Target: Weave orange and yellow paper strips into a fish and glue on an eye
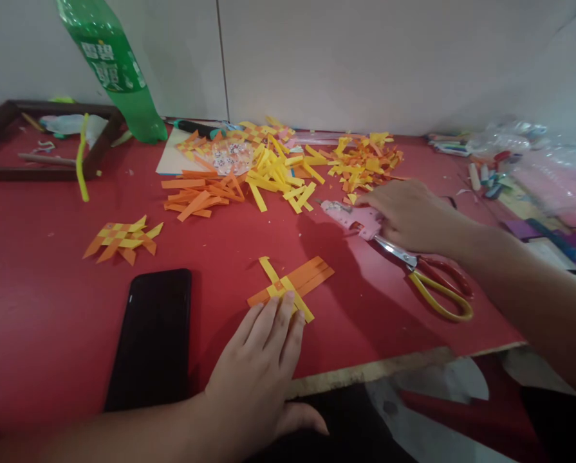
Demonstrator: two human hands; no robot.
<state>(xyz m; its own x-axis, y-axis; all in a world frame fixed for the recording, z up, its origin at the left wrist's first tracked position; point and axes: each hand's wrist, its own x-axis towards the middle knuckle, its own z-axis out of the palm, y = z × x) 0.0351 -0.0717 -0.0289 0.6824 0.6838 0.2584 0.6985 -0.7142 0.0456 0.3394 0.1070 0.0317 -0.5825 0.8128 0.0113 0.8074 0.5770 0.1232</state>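
Note:
My left hand (263, 360) lies flat with fingers stretched, its fingertips pressing on a small cross of woven paper strips (311, 275), orange crossed by yellow. At the right, my right hand (413, 209) is closed around a pink hot glue gun (348, 217), whose handle is mostly hidden under the palm. Just below that hand lie scissors (408, 258) with one red and one yellow handle loop. Left of the paper cross, a woven orange and yellow paper fish (123, 239) rests on the red table (239, 241).
A black phone (152, 334) lies beside my left hand. Piles of orange strips (201, 196), yellow strips (273, 170) and paper scraps (365, 161) sit at the back. A green bottle (118, 77) stands by a dark wooden frame (31, 173). The table's front edge (374, 370) runs close by.

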